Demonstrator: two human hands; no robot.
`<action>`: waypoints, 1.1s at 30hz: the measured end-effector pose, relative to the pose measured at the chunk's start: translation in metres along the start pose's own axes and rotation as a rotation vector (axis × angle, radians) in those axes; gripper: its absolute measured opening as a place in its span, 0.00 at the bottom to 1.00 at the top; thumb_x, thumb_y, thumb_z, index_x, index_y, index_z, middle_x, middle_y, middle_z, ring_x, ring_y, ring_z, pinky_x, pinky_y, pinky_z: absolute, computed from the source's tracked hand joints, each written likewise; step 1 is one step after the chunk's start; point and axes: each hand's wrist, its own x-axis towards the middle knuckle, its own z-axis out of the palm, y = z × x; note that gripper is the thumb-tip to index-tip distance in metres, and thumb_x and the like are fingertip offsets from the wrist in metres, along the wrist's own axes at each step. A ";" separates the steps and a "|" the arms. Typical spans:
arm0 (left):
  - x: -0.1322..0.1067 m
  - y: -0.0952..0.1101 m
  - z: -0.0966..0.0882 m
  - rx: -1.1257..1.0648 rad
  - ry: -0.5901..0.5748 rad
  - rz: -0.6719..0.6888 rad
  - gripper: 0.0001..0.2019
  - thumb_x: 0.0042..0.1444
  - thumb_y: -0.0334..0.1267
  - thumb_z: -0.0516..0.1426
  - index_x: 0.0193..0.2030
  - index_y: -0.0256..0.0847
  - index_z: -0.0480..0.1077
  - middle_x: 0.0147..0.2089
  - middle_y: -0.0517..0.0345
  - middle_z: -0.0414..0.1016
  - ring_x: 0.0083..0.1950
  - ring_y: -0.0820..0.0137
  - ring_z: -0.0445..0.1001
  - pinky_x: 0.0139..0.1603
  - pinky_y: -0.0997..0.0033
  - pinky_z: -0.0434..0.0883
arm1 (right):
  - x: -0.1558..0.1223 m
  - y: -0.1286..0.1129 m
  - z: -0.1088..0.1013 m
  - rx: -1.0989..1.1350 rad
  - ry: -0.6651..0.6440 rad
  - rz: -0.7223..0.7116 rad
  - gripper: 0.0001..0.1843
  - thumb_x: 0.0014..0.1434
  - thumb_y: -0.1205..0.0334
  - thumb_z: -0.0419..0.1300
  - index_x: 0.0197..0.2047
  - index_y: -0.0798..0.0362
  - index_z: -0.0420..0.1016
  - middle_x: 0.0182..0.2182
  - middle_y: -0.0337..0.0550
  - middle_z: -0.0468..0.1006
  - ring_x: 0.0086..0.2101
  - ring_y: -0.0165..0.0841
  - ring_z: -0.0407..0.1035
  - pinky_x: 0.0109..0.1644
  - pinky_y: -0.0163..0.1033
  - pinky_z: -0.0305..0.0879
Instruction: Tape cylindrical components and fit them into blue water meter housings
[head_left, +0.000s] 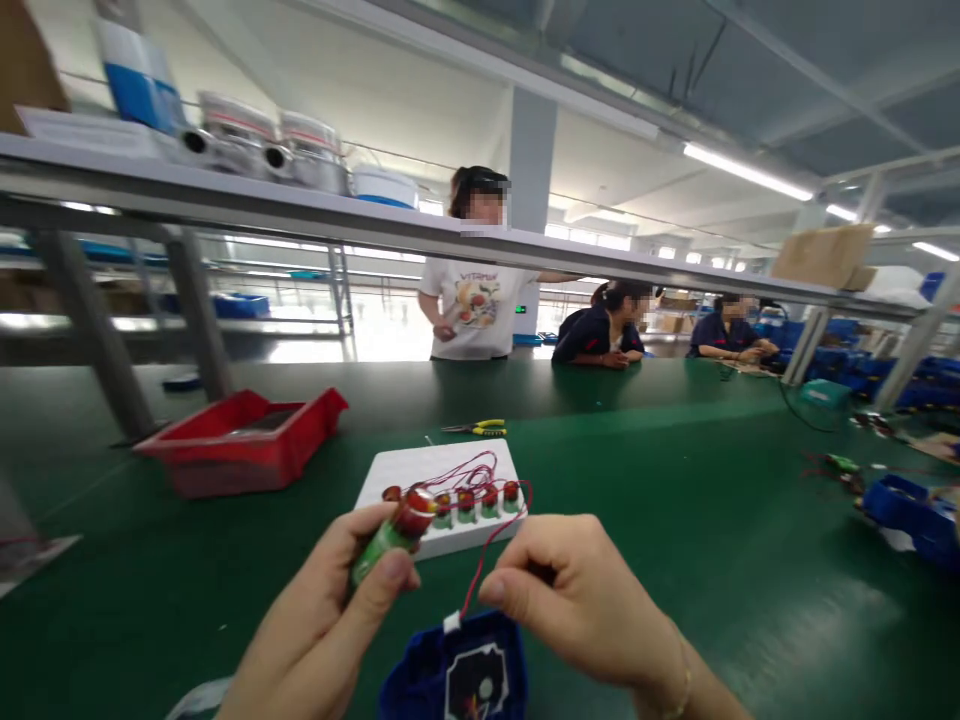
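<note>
The left hand (330,600) grips a green cylinder with a red-brown top (381,548), fingers behind and thumb in front, so the lower end is hidden in the grasp. The cylinder is tilted, its top leaning right, in front of a white foam tray (397,463) on the green table (675,500).

In the tray stands a row of similar cylinders (466,504); the held one and the left hand cover part of the row, so their full number cannot be told. Dark red wires lie looped over the tray, and a red wire (481,572) runs down to a white connector (451,622) at the edge of a blue housing (407,662). The bottom of the view cuts the housing off, and the small parts inside are hard to make out.

The right hand (566,590) is curled beside that wire, thumb close to the bent forefinger; it is perhaps pinching something thin, but the fingertips are too blurred to tell.

Yellow-handled pliers (487,428) lie behind the tray. To the left, a red bin (225,465) holds contents too unclear to name. Across the table, a shelf (390,222) partly blocks a person in a white shirt (472,300).
</note>
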 end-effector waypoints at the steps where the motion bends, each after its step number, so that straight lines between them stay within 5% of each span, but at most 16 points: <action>1: -0.003 0.001 0.001 -0.007 -0.038 -0.005 0.27 0.59 0.60 0.52 0.55 0.42 0.61 0.33 0.61 0.72 0.40 0.66 0.70 0.45 0.71 0.66 | 0.000 0.002 0.005 -0.019 -0.007 0.025 0.17 0.60 0.50 0.62 0.25 0.53 0.75 0.22 0.35 0.73 0.24 0.26 0.65 0.28 0.31 0.56; 5: -0.009 0.006 0.014 -0.078 -0.110 0.028 0.23 0.63 0.57 0.48 0.57 0.45 0.57 0.49 0.56 0.70 0.51 0.65 0.68 0.54 0.69 0.63 | -0.007 0.005 0.021 -0.016 -0.064 0.076 0.10 0.60 0.52 0.62 0.41 0.47 0.78 0.32 0.35 0.78 0.30 0.29 0.69 0.33 0.33 0.61; 8: -0.016 0.008 0.022 -0.150 -0.177 0.046 0.20 0.65 0.53 0.48 0.58 0.48 0.55 0.62 0.56 0.60 0.64 0.65 0.58 0.64 0.68 0.55 | -0.008 0.007 0.027 0.028 0.010 0.076 0.23 0.62 0.50 0.60 0.58 0.46 0.68 0.42 0.40 0.76 0.31 0.30 0.67 0.35 0.35 0.62; 14: -0.028 0.008 0.031 -0.280 -0.201 0.022 0.18 0.66 0.51 0.48 0.59 0.50 0.53 0.61 0.58 0.60 0.63 0.66 0.58 0.64 0.68 0.56 | -0.002 0.011 0.033 -0.028 -0.108 0.063 0.09 0.63 0.56 0.59 0.44 0.49 0.73 0.33 0.37 0.73 0.30 0.30 0.64 0.33 0.35 0.57; 19: -0.036 0.016 0.033 -0.385 -0.248 0.059 0.15 0.67 0.47 0.48 0.57 0.47 0.54 0.61 0.56 0.58 0.64 0.66 0.58 0.65 0.66 0.55 | -0.007 0.013 0.039 0.151 0.043 -0.050 0.15 0.59 0.59 0.63 0.50 0.47 0.72 0.40 0.40 0.69 0.36 0.31 0.64 0.39 0.35 0.62; 26: -0.052 0.028 0.035 -0.383 -0.296 0.224 0.12 0.66 0.44 0.50 0.53 0.46 0.56 0.57 0.54 0.60 0.63 0.67 0.60 0.66 0.60 0.58 | -0.028 0.016 0.041 0.543 0.033 -0.076 0.20 0.60 0.61 0.64 0.55 0.43 0.70 0.52 0.40 0.69 0.53 0.33 0.65 0.59 0.35 0.62; 29: -0.051 0.023 0.015 -0.211 -0.308 0.232 0.14 0.67 0.45 0.46 0.57 0.46 0.52 0.60 0.52 0.56 0.61 0.68 0.62 0.63 0.61 0.63 | -0.031 0.014 0.037 0.598 0.190 -0.091 0.18 0.61 0.64 0.63 0.54 0.46 0.71 0.51 0.42 0.72 0.49 0.30 0.69 0.53 0.29 0.67; 33: -0.052 -0.007 -0.042 0.546 -0.312 0.046 0.15 0.66 0.37 0.40 0.57 0.44 0.57 0.61 0.51 0.56 0.60 0.68 0.62 0.62 0.63 0.63 | -0.021 0.010 0.019 0.750 0.561 -0.126 0.16 0.63 0.60 0.61 0.54 0.50 0.70 0.44 0.44 0.74 0.44 0.33 0.73 0.50 0.39 0.73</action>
